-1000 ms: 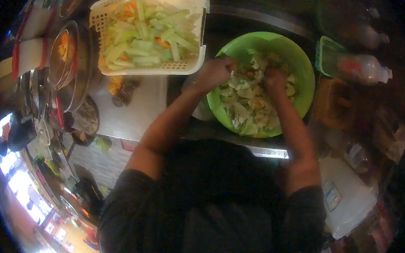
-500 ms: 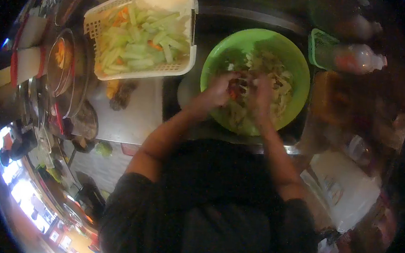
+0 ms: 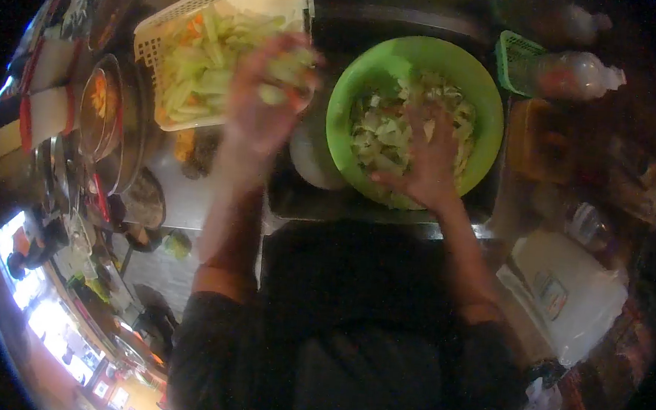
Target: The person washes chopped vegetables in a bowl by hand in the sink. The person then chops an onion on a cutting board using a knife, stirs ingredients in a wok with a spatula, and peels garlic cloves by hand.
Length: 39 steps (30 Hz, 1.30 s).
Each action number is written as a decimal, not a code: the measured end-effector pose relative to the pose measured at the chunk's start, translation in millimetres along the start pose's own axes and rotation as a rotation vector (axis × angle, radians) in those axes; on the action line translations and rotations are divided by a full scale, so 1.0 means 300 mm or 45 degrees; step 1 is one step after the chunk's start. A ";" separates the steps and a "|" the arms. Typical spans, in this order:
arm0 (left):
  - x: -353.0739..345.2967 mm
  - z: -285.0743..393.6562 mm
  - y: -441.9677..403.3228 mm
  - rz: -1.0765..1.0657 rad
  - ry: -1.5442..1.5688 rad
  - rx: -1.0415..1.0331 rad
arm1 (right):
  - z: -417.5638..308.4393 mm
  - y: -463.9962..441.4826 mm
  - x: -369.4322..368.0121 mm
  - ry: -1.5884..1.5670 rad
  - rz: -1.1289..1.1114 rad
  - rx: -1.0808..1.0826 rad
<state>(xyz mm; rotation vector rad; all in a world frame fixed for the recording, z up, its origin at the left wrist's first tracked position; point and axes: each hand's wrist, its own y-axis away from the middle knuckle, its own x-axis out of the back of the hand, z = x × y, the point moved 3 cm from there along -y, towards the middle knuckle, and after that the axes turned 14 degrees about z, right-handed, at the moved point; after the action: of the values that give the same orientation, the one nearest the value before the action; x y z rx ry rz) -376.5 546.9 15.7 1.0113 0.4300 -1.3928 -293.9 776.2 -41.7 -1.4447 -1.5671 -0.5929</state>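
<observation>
My right hand (image 3: 430, 162) rests in the green bowl (image 3: 490, 132), its fingers spread over pale chopped leafy vegetable (image 3: 381, 137) that looks like cabbage. To the left, my left hand (image 3: 263, 99) is over the near right corner of a white plastic basket (image 3: 151, 55). Its fingers are curved and apart, somewhat blurred. Light green vegetable sticks (image 3: 208, 70), with some orange pieces among them, fill the basket. Some of these sticks show between my left thumb and fingers, and I see none clearly gripped.
At the right stand a green basket (image 3: 508, 62), a plastic bottle (image 3: 580, 75) and a brown box-like container (image 3: 538, 143). A white plastic bag or jug (image 3: 566, 295) lies nearer. At the left are a round bowl with orange pieces (image 3: 99, 97) and a red-handled utensil (image 3: 100, 197).
My left hand has left the green bowl and moved left to the basket. My right hand has stayed in the bowl, and its fingers have spread out. Something reddish between the hands no longer shows.
</observation>
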 end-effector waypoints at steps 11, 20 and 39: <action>0.001 -0.142 0.117 0.054 -2.027 -0.441 | 0.355 0.067 -0.186 0.589 -0.196 -0.140; 0.139 -0.627 -0.089 -0.319 -2.757 -0.427 | 0.651 -0.138 -0.255 0.508 0.271 -0.064; 0.322 -0.718 -0.158 -0.440 -2.426 -0.193 | 0.416 0.200 -0.195 0.346 -0.009 -0.431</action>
<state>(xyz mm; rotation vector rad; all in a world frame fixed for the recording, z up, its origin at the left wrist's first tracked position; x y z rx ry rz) -337.9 664.5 -190.9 -0.7717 -0.7461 -1.9354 -277.4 860.8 -164.6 -1.5277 -1.3004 -1.0521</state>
